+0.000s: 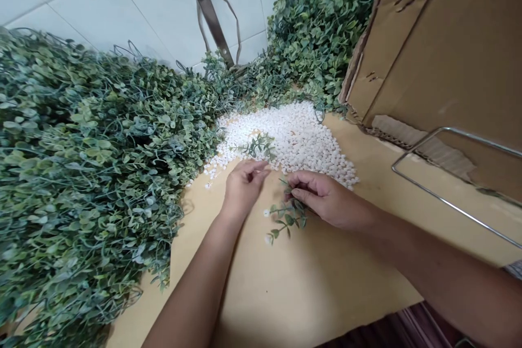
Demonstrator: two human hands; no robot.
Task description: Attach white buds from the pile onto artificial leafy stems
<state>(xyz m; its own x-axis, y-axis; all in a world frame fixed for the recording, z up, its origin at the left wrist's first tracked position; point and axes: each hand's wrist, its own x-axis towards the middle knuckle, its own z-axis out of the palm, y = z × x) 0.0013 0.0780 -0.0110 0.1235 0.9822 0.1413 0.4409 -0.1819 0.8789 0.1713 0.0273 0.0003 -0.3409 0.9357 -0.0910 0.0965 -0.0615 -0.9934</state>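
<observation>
Forearms angle inward, right fingers pinching a leafy sprig, left fingers bunched, whether around anything I cannot tell.

One head-worn camera looks forward and down at nearby hands.

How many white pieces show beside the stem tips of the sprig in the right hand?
2. The upper white piece is at the left of the sprig in the right hand; the lower white piece is by its lowest tip. More may be hidden.
</observation>
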